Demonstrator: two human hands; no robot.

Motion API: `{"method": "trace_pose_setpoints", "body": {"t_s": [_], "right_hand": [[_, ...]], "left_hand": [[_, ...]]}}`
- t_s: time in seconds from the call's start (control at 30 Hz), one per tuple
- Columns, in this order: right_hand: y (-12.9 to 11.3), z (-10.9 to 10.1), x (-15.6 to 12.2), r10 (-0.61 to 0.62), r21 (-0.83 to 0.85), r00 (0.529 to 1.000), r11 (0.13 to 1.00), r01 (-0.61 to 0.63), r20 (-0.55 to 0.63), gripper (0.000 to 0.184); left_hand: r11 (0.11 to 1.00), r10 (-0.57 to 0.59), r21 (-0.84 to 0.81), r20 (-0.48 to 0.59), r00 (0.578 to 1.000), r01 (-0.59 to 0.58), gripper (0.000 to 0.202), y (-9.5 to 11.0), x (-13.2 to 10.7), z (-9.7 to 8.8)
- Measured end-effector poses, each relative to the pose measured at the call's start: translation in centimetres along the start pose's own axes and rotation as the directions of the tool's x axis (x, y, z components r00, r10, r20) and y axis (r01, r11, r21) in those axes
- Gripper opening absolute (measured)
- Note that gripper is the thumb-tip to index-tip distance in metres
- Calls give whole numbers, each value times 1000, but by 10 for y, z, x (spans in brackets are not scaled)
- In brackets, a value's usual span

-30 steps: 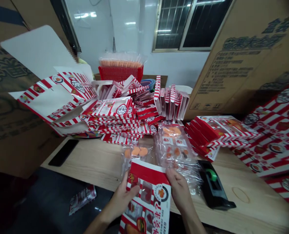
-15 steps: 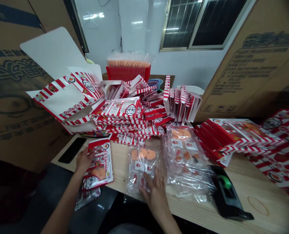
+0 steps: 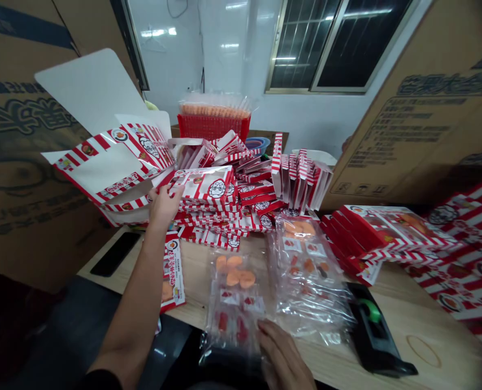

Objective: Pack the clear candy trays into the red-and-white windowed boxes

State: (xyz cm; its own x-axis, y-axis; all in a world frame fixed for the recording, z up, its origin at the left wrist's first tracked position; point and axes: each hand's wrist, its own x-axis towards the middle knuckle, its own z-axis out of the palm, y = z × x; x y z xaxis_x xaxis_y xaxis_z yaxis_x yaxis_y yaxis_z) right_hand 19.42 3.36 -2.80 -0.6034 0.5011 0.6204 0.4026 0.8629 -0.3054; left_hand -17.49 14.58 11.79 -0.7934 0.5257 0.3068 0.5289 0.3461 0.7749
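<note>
Your left hand (image 3: 163, 207) is open, its fingers at the edge of a stack of red-and-white striped cartons (image 3: 206, 201). Your right hand (image 3: 282, 355) lies on the lower corner of a clear plastic bag of orange pieces (image 3: 235, 303); you cannot tell whether it grips.

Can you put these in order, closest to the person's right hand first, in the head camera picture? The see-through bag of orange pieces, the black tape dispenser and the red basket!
1. Clear plastic bag of orange pieces: right under the right hand, touching it.
2. Black tape dispenser: off to the hand's right side.
3. Red basket: straight ahead, far at the back.
</note>
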Motion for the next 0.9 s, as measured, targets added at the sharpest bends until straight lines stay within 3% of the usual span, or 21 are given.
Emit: {"method": "trace_pose_setpoints", "body": {"t_s": [0.1, 0.2, 0.37, 0.43, 0.47, 0.57, 0.63, 0.7, 0.77, 0.83, 0.9], "right_hand": [[-8, -35, 19, 134, 86, 972, 989, -120, -191, 33], [-16, -51, 40, 378, 134, 858, 926, -353, -349, 28], [-15, -27, 54, 576, 293, 714, 817, -496, -398, 39], [-14, -9, 48, 710, 438, 619, 699, -565, -336, 55], [-14, -2, 43, 774, 506, 584, 616, -604, -245, 59], [-17, 12, 31, 846, 631, 525, 356, -690, 97, 45], [-18, 8, 28, 837, 653, 497, 247, -716, 228, 39], [-16, -5, 29, 851, 652, 464, 210, -729, 245, 38], [-10, -25, 31, 890, 633, 414, 210, -745, 191, 38], [1, -44, 32, 941, 646, 332, 211, -733, 70, 34], [14, -59, 33, 973, 759, 226, 187, -624, -53, 27]], "left_hand": [[998, -50, 27, 56, 997, 49, 32, -3, 7, 1], [998, -64, 8, 67, 996, 64, 25, -7, 10, 1], [994, -37, -103, 62, 997, 43, 16, -8, 5, -2], [985, -20, -169, 29, 999, 24, 18, -8, 0, -3], [979, -12, -202, 0, 1000, 11, 18, -8, -3, -3], [951, 5, -306, -117, 993, -41, 10, -5, -16, -2], [923, 7, -377, -190, 982, -79, 27, -3, -26, -1], [887, 4, -450, -226, 974, -108, 49, -2, -39, -3], [811, -49, -582, -154, 987, -51, 57, -3, -55, -6], [717, -117, -691, 15, 993, 94, 51, -6, -74, -13], [652, -181, -705, 211, 961, 278, 42, -10, -98, -20]]}}
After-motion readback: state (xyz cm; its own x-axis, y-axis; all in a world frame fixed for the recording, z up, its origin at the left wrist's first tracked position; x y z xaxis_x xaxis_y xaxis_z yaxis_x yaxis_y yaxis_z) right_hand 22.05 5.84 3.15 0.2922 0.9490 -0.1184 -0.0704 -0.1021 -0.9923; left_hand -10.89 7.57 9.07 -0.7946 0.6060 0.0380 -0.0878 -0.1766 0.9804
